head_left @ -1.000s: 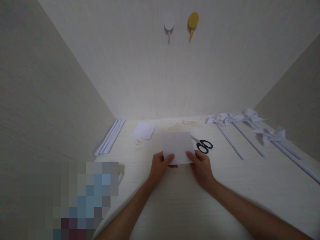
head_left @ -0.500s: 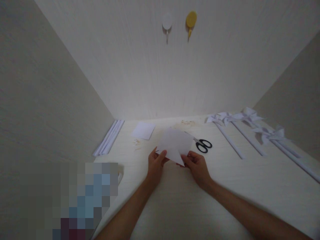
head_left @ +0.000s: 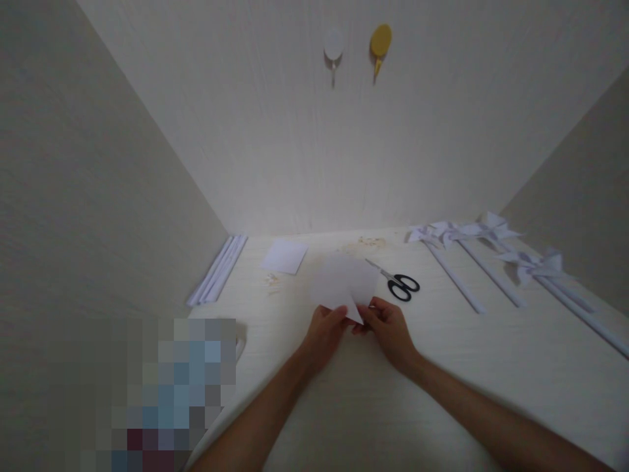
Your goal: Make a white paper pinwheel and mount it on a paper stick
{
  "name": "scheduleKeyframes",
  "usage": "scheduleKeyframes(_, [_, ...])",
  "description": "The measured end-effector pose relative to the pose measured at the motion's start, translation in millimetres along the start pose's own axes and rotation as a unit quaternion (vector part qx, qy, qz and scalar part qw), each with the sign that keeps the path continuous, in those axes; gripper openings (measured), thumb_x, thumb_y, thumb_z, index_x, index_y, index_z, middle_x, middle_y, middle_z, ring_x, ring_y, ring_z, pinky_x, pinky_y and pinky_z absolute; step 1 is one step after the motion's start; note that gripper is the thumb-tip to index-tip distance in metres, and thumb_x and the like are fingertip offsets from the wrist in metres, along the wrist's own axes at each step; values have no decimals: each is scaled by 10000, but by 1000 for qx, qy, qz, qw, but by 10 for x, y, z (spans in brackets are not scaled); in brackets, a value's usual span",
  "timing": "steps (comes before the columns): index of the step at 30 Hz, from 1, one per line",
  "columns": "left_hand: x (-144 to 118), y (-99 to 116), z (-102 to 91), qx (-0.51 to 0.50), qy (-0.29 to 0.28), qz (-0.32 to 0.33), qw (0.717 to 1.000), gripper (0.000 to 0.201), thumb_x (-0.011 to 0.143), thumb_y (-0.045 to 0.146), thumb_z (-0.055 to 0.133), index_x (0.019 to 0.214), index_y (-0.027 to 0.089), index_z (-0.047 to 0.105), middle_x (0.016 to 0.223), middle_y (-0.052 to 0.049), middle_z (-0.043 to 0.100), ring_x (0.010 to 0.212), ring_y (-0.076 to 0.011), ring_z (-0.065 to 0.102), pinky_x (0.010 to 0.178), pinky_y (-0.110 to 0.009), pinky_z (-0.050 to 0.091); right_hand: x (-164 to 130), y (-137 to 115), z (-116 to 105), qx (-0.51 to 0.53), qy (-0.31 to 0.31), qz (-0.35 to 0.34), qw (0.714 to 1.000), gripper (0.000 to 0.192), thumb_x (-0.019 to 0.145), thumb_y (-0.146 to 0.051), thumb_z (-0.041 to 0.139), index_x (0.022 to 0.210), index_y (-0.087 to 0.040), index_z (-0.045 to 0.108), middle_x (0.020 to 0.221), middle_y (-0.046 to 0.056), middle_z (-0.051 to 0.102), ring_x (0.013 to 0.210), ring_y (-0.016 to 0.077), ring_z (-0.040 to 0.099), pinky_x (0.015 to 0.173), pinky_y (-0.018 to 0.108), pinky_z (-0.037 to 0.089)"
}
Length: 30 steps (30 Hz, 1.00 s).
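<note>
Head view: white paper point(head_left: 344, 283), near corner toward both hands.

Two bare hands, lower centre of frame: left hand point(head_left: 327, 328), right hand point(head_left: 388, 328).

Two loose sheets of white paper: one white paper sheet point(head_left: 344, 283) at centre, one smaller white paper square point(head_left: 285, 255) lying flat, centre-left.

One pair of black-handled metal scissors point(head_left: 400, 283), just right of centre.

White paper pinwheels on white paper sticks, right side: three heads told apart with confidence, at point(head_left: 423, 235), point(head_left: 494, 227), point(head_left: 533, 264); more may overlap among them, count unsure.

One bundle of white rolled paper sticks point(head_left: 219, 269), left-centre; single rods too close to count.

Two oval wall hooks, top centre: one white plastic hook point(head_left: 333, 46), one yellow plastic hook point(head_left: 380, 42).
</note>
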<state>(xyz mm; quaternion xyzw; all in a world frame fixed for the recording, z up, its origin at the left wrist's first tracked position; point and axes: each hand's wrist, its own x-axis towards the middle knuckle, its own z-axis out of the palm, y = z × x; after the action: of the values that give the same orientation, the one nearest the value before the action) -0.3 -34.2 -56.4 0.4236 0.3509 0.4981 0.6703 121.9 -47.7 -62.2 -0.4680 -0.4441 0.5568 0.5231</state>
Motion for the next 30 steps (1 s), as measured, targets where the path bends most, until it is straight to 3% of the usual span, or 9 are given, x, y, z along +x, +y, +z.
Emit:
scheduleKeyframes(2, [-20,-9,41,-11,-4,-21,1000,216,629,337,579,560,132,575,545,-41,570,494,-144,513,508,-283,405,-4,8,5,-18,-5,-7,1000,298,643,-437,609,570,-171,495,438,-24,547,401,117,535,402,217,416])
scheduleKeyframes(6, [-39,10,65,14,78,-23,997,172,596,303,605,574,138,562,486,-10,547,448,-133,497,472,-266,408,-4,46,4,-44,-18,-15,999,300,667,-415,594,541,-183,451,418,-34,531,382,108,516,387,211,389])
scheduleKeyframes(11, [-21,-21,20,8,130,-8,992,135,589,265,620,602,145,560,525,-1,565,463,-122,508,487,-254,424,-6,64,7,-50,-64,-17,997,233,647,-371,613,691,-178,490,490,-42,569,443,116,548,446,228,420])
scheduleKeyframes(16, [22,15,-48,6,213,13,977,188,551,229,658,704,144,591,677,-42,624,602,-157,574,561,-267,459,-52,111,21,-56,-75,-12,996,263,673,-339,579,846,-187,450,537,-42,602,441,111,540,464,238,429])
scheduleKeyframes(19, [57,53,-100,-23,234,19,972,211,563,215,655,755,158,589,771,-54,632,707,-173,595,595,-271,470,-61,95,-68,-142,-61,-40,987,235,715,-330,528,884,-178,468,543,-33,583,458,119,530,472,248,428])
scheduleKeyframes(21, [81,56,-126,-61,239,22,969,240,575,186,647,803,178,575,833,-43,627,755,-161,596,627,-264,473,-36,19,-200,-270,-2,-106,957,181,755,-314,478,870,-174,495,572,-13,572,483,126,521,479,250,412])
scheduleKeyframes(24, [101,36,-139,-105,233,27,966,313,583,141,636,877,211,554,892,-19,617,788,-134,591,658,-244,471,42,-160,-468,-495,81,-205,840,152,788,-262,428,839,-171,539,763,49,577,639,155,539,585,275,408])
scheduleKeyframes(27, [96,21,-131,-104,224,26,969,342,586,139,640,906,218,549,895,-11,615,781,-121,589,648,-224,469,130,-297,-706,-634,111,-172,746,177,806,-236,400,881,-175,549,941,85,538,777,188,537,598,273,395])
scheduleKeyframes(30, [84,22,-120,-78,225,25,971,346,585,152,647,914,206,552,902,-20,616,775,-128,592,617,-217,468,192,-326,-826,-684,97,-116,714,156,792,-233,439,878,-158,546,930,95,525,823,199,532,615,268,390])
